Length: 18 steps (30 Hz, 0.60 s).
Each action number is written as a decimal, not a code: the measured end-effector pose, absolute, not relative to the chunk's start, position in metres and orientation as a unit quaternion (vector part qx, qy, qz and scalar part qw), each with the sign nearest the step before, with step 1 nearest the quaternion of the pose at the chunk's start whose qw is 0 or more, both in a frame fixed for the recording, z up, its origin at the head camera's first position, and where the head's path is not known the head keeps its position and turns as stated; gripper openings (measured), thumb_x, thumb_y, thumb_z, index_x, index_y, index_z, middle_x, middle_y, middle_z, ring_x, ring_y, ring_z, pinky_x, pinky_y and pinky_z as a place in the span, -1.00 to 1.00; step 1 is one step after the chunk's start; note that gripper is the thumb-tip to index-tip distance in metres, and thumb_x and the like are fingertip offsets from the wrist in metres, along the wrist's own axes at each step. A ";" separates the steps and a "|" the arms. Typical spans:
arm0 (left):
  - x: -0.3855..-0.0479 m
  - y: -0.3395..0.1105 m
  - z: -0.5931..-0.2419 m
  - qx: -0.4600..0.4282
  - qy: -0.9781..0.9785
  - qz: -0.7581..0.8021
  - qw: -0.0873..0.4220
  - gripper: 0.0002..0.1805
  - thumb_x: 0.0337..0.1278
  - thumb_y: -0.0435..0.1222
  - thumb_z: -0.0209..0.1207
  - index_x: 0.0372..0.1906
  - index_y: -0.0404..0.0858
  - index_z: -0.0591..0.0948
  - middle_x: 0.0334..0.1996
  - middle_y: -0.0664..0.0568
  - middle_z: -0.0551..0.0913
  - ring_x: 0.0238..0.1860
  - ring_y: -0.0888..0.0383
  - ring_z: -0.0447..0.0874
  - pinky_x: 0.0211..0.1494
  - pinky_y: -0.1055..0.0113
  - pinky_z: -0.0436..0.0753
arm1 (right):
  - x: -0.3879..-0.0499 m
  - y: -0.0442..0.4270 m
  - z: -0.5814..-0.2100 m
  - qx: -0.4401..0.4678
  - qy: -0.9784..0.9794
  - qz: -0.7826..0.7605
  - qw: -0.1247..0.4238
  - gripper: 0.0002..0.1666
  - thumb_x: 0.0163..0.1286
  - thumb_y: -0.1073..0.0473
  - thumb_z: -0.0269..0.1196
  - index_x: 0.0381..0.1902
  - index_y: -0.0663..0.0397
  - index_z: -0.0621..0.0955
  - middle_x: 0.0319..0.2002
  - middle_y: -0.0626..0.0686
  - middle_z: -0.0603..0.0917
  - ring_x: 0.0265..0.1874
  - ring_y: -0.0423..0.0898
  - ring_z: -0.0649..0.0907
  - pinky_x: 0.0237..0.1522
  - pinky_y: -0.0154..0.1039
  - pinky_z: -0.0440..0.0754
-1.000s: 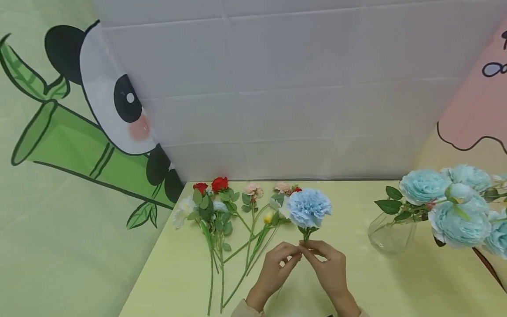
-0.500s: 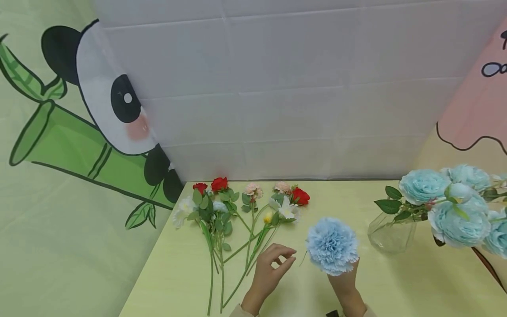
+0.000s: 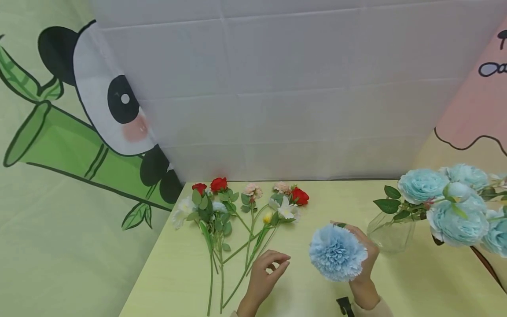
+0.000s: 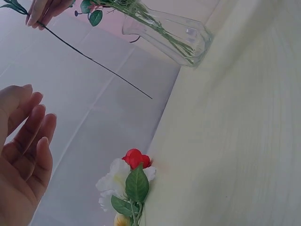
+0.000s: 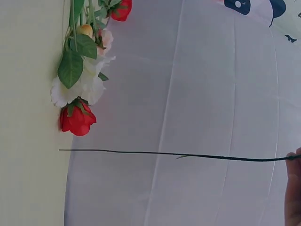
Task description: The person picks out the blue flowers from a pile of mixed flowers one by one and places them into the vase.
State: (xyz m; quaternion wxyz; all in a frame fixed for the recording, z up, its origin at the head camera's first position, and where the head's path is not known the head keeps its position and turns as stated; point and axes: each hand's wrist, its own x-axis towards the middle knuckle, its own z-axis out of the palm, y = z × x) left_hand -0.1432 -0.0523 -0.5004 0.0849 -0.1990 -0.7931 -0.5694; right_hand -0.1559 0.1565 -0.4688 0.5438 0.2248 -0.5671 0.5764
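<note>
In the head view my right hand (image 3: 367, 259) holds a light blue carnation (image 3: 338, 252) by its stem, its bloom tipped towards the camera. The thin dark stem (image 5: 211, 157) runs out from my pinching fingers (image 5: 293, 188) in the right wrist view, its far end free. The left wrist view also shows that stem (image 4: 94, 60), apart from my left hand (image 4: 28, 155). My left hand (image 3: 264, 274), fingers loosely bent and holding nothing, hovers over the table left of the carnation. The bloom hides part of my right hand.
Artificial flowers lie on the pale table (image 3: 166, 281) to the left, among them a red rose (image 3: 299, 196), a white lily (image 3: 286, 208) and a yellow bud (image 3: 267, 218). A clear glass vase (image 3: 390, 235) with pale turquoise blooms (image 3: 457, 220) stands right. A grey backdrop (image 3: 285, 110) hangs behind.
Both hands were together at the carnation's stem. My left hand has let go and drawn back down-left; my right hand has moved right with the carnation, tipping its bloom towards the camera.
</note>
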 end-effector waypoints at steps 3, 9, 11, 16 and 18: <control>-0.141 -0.053 -0.498 -0.198 -0.793 -0.570 0.082 -0.91 0.02 -0.40 0.24 -0.32 -0.24 0.69 -0.40 0.00 0.67 -0.39 0.34 0.59 -0.47 0.48 0.55 | -0.157 0.158 -0.457 0.225 -0.594 0.536 0.556 -0.86 0.14 0.48 0.21 -0.54 0.56 0.60 -0.34 0.08 0.72 -0.25 -0.27 0.68 -0.18 -0.55 0.58; -0.151 -0.058 -0.529 -0.194 -0.795 -0.570 0.065 -0.91 0.06 -0.28 0.24 -0.30 -0.10 0.69 -0.38 0.11 0.67 -0.38 0.36 0.59 -0.47 0.49 0.55 | -0.158 0.157 -0.443 0.194 -0.619 0.483 0.589 -0.80 0.18 0.43 0.23 -0.52 0.57 0.64 -0.42 0.24 0.72 -0.22 -0.31 0.68 -0.22 -0.62 0.55; -0.152 -0.058 -0.533 -0.200 -0.797 -0.567 0.065 -0.91 0.08 -0.27 0.23 -0.29 -0.08 0.69 -0.38 0.10 0.67 -0.38 0.37 0.59 -0.48 0.49 0.55 | -0.159 0.157 -0.440 0.181 -0.631 0.455 0.601 -0.78 0.20 0.36 0.25 -0.52 0.51 0.66 -0.48 0.29 0.69 -0.23 -0.34 0.68 -0.20 -0.62 0.54; -0.148 -0.056 -0.519 -0.211 -0.796 -0.561 0.090 -0.89 -0.02 -0.46 0.24 -0.34 -0.24 0.68 -0.42 -0.06 0.67 -0.41 0.35 0.58 -0.50 0.47 0.56 | -0.165 0.160 -0.430 0.178 -0.642 0.401 0.629 -0.73 0.19 0.23 0.29 -0.53 0.40 0.70 -0.55 0.30 0.67 -0.33 -0.20 0.70 -0.15 -0.57 0.56; -0.145 -0.056 -0.511 -0.220 -0.792 -0.559 0.104 -0.88 -0.09 -0.52 0.24 -0.38 -0.30 0.67 -0.44 -0.10 0.66 -0.42 0.35 0.57 -0.51 0.46 0.56 | -0.166 0.161 -0.427 0.187 -0.638 0.392 0.637 -0.80 0.16 0.27 0.31 -0.52 0.37 0.71 -0.55 0.29 0.67 -0.35 -0.15 0.71 -0.15 -0.55 0.56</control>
